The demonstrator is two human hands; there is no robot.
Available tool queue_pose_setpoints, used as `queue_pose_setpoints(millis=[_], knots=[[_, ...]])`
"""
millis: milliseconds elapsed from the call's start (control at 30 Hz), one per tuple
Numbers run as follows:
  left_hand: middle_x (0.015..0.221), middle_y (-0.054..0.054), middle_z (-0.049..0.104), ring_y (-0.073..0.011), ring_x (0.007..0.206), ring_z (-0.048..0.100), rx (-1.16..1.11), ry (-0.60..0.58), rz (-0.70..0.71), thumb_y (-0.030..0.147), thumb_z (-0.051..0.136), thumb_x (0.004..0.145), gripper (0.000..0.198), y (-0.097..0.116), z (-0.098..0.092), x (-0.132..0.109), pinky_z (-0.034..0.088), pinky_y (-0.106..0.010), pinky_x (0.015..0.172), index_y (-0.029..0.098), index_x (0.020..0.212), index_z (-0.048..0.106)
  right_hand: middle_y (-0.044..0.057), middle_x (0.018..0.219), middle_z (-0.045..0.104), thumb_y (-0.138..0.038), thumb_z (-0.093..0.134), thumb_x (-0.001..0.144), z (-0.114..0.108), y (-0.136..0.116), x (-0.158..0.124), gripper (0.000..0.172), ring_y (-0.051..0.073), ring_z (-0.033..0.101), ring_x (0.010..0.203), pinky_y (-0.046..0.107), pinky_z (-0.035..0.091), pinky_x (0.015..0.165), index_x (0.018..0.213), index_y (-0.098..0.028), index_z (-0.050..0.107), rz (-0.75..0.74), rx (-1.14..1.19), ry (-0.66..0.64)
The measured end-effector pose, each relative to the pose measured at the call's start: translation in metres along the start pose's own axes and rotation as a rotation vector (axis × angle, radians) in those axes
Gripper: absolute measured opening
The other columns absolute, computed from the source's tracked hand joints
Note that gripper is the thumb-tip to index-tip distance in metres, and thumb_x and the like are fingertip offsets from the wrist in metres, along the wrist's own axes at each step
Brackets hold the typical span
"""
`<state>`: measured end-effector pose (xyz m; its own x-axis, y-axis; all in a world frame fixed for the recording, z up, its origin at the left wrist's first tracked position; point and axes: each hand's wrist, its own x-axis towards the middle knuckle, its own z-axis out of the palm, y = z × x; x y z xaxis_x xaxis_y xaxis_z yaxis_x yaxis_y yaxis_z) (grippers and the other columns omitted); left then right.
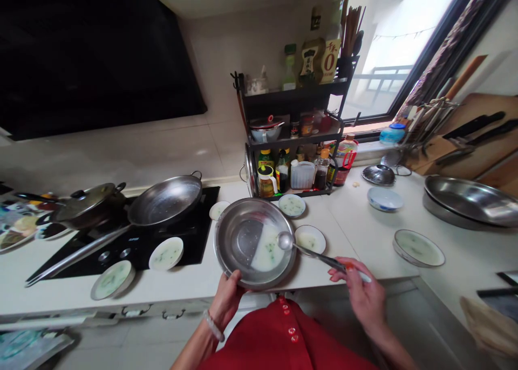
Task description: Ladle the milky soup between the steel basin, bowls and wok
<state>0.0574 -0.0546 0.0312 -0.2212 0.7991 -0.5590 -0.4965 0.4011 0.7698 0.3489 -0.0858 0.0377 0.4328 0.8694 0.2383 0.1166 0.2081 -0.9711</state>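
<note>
My left hand [227, 299] grips the near rim of a large steel basin [238, 235], tilted so a pool of pale batter [267, 251] gathers at its right side. A steel ladle [285, 241] is pinched by its handle in my right hand [361, 290]; its bowl rests at the basin's right rim above the batter. Small plates with pale batter and green flecks stand around: one [310, 239] just right of the ladle, one [292, 205] behind the basin, another [418, 247] further right.
A black cooktop [133, 248] on the left carries a wok [164, 200] and a lidded pot [87, 203]; two filled plates [167, 252] [112, 279] sit at its front. A condiment rack [295, 143] stands behind. Steel trays [469, 200], a blue bowl [384, 199] and a knife block lie right.
</note>
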Motion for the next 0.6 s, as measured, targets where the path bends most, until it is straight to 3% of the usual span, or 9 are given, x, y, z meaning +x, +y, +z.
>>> queue_pose_setpoints(millis=[133, 233, 333, 467, 600], knots=[[0.057, 0.001, 0.061, -0.0096, 0.048, 0.053, 0.006, -0.004, 0.009, 0.004, 0.056, 0.063, 0.014, 0.000, 0.001, 0.001, 0.046, -0.021, 0.050, 0.015, 0.071, 0.055, 0.007, 0.086, 0.071, -0.047, 0.050, 0.093, 0.020, 0.006, -0.012, 0.031, 0.018, 0.069, 0.060, 0.031, 0.059, 0.061, 0.094, -0.020, 0.067, -0.155, -0.064, -0.152], [0.056, 0.002, 0.060, -0.0092, 0.047, 0.052, 0.005, -0.006, 0.007, 0.004, 0.055, 0.063, 0.013, 0.000, 0.003, 0.001, 0.045, -0.021, 0.048, 0.015, 0.071, 0.055, 0.005, 0.075, 0.070, -0.048, 0.049, 0.093, 0.027, 0.011, -0.014, 0.032, 0.019, 0.070, 0.060, 0.031, 0.059, 0.061, 0.094, -0.022, 0.067, -0.147, -0.085, -0.198], [0.057, 0.001, 0.061, -0.0093, 0.047, 0.052, -0.001, 0.002, 0.003, 0.004, 0.055, 0.063, 0.015, 0.000, 0.003, 0.002, 0.044, -0.020, 0.048, 0.015, 0.073, 0.055, 0.002, 0.060, 0.067, -0.052, 0.049, 0.092, 0.026, 0.014, -0.010, 0.035, 0.022, 0.070, 0.060, 0.032, 0.059, 0.064, 0.094, -0.021, 0.065, -0.015, -0.090, -0.134], [0.058, 0.001, 0.062, -0.0100, 0.049, 0.054, 0.004, 0.020, 0.012, 0.003, 0.055, 0.063, 0.015, 0.001, 0.003, 0.003, 0.044, -0.020, 0.048, 0.015, 0.073, 0.055, 0.004, 0.064, 0.070, -0.059, 0.054, 0.086, 0.023, 0.014, -0.002, 0.041, 0.023, 0.070, 0.057, 0.034, 0.058, 0.062, 0.091, -0.019, 0.062, 0.147, -0.018, -0.020], [0.058, 0.000, 0.062, -0.0094, 0.049, 0.053, 0.011, 0.011, 0.001, 0.003, 0.053, 0.064, 0.014, 0.002, 0.003, 0.001, 0.046, -0.021, 0.050, 0.014, 0.071, 0.054, 0.004, 0.063, 0.068, -0.060, 0.059, 0.083, 0.021, 0.011, 0.003, 0.043, 0.023, 0.070, 0.057, 0.034, 0.058, 0.061, 0.090, -0.018, 0.063, 0.186, 0.033, 0.007]])
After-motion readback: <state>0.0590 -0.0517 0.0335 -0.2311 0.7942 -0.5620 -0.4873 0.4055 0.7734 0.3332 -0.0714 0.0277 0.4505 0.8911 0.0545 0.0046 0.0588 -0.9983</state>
